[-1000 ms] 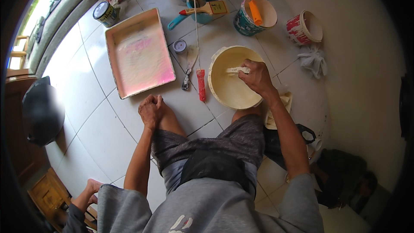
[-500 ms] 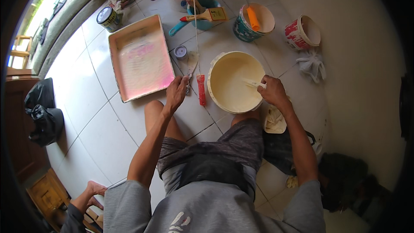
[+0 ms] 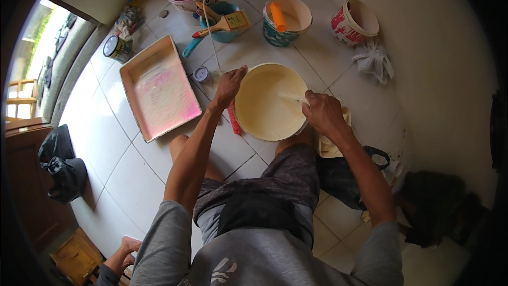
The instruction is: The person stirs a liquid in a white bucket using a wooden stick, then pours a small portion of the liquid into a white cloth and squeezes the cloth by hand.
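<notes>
My left hand (image 3: 230, 86) is closed on the upper-left rim of a cream bucket (image 3: 254, 82) holding pale cream paint. My right hand (image 3: 323, 112) grips a paint-coated pale stick or scraper (image 3: 290, 97), its end dipping into the paint from the right. A red-handled roller tool (image 3: 234, 122) lies beside the bucket's left side, partly covered by my hand and forearm. The pink-and-cream paint tray (image 3: 132, 95) rests further left on the tiles, near a small purple-lidded container (image 3: 201, 74).
Behind are a pink bucket (image 3: 190, 1), brushes (image 3: 230, 21) on a turquoise container, a teal bucket with orange roller (image 3: 278, 39), a red-white bucket (image 3: 344, 29) and a can (image 3: 116, 47). Black bags (image 3: 63, 175) lie left. Another person's bare foot (image 3: 130, 244) shows lower left.
My left hand has moved from beside my knee, up and right, onto the bucket rim. My right hand still grips the stick, slightly lower. The view has shifted, moving the tray down and left.
</notes>
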`<state>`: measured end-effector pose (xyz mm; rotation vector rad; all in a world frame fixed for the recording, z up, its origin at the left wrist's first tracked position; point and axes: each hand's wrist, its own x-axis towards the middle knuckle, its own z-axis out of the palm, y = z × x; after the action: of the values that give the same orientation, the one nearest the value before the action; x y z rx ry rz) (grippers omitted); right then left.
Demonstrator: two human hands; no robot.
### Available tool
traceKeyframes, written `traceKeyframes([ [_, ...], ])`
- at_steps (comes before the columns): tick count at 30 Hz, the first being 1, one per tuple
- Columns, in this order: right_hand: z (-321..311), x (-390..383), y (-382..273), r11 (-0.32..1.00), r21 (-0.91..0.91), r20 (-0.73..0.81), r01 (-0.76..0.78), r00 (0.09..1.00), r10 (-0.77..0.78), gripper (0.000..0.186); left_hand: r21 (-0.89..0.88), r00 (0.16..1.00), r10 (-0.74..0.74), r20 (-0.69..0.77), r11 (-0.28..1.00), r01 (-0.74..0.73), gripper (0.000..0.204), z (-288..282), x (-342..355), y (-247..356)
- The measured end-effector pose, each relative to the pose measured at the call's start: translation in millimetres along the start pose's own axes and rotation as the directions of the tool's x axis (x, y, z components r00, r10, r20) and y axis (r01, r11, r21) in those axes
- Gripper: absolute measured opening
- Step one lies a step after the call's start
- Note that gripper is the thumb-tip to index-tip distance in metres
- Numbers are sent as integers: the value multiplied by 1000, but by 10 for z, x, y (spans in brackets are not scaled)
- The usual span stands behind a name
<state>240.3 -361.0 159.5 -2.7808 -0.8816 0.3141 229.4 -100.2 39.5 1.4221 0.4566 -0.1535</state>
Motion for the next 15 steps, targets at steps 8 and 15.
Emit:
traceKeyframes([
  [8,214,-132,161,984,-155,122,86,990,-67,16,-38,992,-16,123,999,21,43,285,-220,168],
  [15,272,-545,155,976,216,216,-9,976,-39,23,49,1000,-12,25,999,11,43,499,-253,184],
])
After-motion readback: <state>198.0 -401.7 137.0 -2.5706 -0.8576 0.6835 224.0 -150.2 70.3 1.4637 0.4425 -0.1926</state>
